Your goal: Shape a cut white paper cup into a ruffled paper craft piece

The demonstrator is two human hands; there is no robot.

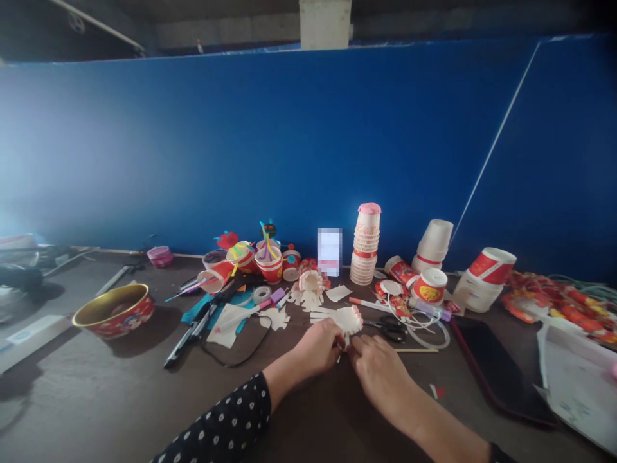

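My left hand (319,347) and my right hand (378,366) meet at the middle of the table, fingers closed and nearly touching. Between their fingertips shows a small white paper piece (346,341), partly hidden by the fingers. Just beyond lies a cut paper cup (340,316), its side slit into strips, with a red-and-white rim. Another cut-up paper cup (311,283) rests farther back. Black-handled scissors (393,328) lie beyond my right hand, and a thin wooden stick (417,350) extends to its right.
A tall stack of paper cups (365,251) stands near the blue wall. Decorated cups (268,265), a roll of tape (261,294) and a red-gold bowl (116,315) are on the left. On the right lie a dark tablet (501,373), more cups (484,280) and a clear tube (434,341).
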